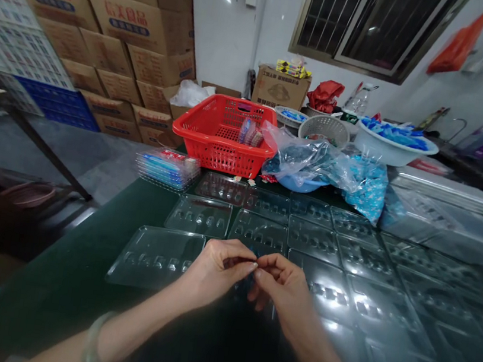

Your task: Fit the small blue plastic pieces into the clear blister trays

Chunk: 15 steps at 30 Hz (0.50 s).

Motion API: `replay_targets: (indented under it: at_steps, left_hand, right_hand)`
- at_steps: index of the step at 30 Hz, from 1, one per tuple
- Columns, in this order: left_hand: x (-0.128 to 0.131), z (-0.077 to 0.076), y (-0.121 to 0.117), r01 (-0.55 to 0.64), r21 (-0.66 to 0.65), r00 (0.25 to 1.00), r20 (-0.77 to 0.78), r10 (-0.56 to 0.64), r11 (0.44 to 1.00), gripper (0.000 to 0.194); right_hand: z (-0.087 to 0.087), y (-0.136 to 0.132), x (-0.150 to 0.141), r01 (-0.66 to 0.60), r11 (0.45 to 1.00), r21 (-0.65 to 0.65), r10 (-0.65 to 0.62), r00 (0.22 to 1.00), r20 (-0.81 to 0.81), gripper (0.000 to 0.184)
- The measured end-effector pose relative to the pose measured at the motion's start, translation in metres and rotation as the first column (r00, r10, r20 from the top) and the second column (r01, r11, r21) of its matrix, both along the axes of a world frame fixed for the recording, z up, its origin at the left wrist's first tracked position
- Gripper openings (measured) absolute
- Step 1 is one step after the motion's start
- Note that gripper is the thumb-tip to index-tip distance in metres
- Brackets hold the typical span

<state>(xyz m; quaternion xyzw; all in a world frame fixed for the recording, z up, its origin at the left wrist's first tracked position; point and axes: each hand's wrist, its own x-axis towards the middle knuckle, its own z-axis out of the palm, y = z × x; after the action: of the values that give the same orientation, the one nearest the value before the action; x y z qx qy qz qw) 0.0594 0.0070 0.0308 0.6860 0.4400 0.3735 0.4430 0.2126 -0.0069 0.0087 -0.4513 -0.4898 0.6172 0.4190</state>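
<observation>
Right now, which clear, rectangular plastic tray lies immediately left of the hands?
The clear, rectangular plastic tray at front left, beside the left hand; the other trays lie farther back or right.

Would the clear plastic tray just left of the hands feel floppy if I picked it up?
Probably a bit: the clear plastic tray looks thin, so likely light and bendy. Its molded pockets may stiffen it. Lying flat and glossy, it would probably slide, not roll.

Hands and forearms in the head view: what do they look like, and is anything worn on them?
The left hand and right hand are ungloved, with no rings visible. A smooth, rounded, pale greenish bangle circles the left forearm. The right forearm shows no sleeve or bracelet.
</observation>
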Motion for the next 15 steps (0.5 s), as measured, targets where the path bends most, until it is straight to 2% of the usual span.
replay_targets:
  at_steps: [4, 8, 11, 15]
  left_hand:
    - [-0.006, -0.006, -0.012, -0.037, 0.017, 0.999, -0.027, 0.037, 0.999, 0.02]
    - [-0.011, -0.011, -0.027, -0.096, -0.034, 0.995, 0.001, 0.096, 0.995, 0.024]
    - [-0.014, -0.007, -0.034, -0.126, -0.135, 0.984, 0.112, 0.141, 0.983, 0.02]
    - [-0.018, 0.005, -0.036, -0.158, -0.281, 0.93, 0.279, 0.238, 0.946, 0.012]
  right_hand:
    - [-0.009, -0.003, -0.011, -0.026, 0.999, -0.035, 0.027, 0.999, 0.028, 0.015]
    - [-0.019, -0.01, -0.024, -0.031, 0.999, -0.015, 0.032, 0.997, 0.065, 0.015]
    - [-0.019, -0.014, -0.032, -0.063, 0.998, -0.016, 0.063, 0.998, 0.029, 0.017]
    - [-0.015, -0.011, -0.039, -0.143, 0.989, -0.044, 0.14, 0.988, -0.06, 0.021]
